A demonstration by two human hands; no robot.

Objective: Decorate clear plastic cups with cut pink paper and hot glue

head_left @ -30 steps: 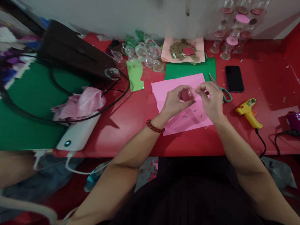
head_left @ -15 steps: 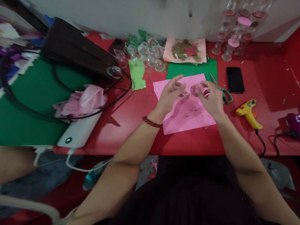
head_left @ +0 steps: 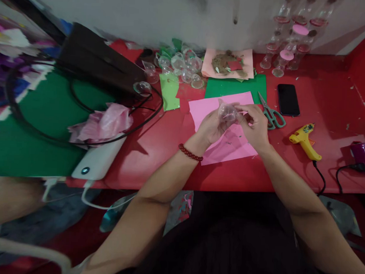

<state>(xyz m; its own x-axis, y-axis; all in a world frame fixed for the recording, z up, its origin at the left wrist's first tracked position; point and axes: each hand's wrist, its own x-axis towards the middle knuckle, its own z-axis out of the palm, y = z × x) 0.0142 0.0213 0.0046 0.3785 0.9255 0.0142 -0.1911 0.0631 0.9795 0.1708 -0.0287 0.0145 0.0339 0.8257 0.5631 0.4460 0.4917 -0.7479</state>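
Over a pink paper sheet (head_left: 206,152), both hands meet at a clear plastic cup-shaped piece (head_left: 227,112) with a round rim. My left hand (head_left: 212,125) curls around it from the left, a red bead bracelet on the wrist. My right hand (head_left: 255,125) pinches the piece's right side with thumb and fingers. Small dark scraps lie on the sheet below. Green-handled scissors (head_left: 273,117) lie with parted blades just right of my right hand. Farther right is a yellow glue gun (head_left: 306,143).
Clear plastic pieces (head_left: 185,65) cluster at the back. Pink papers (head_left: 207,64) hold a brown heap (head_left: 222,63). Stacked plastic hourglass shapes (head_left: 285,56) stand at the back right. A phone (head_left: 288,100) lies nearby. Leftward are a black cable (head_left: 154,120), dark box (head_left: 98,62) and white power bank (head_left: 100,162).
The plastic piece has moved slightly left, and my left hand has closed around it. Earlier only my right hand held it, with my left hand apart and open.
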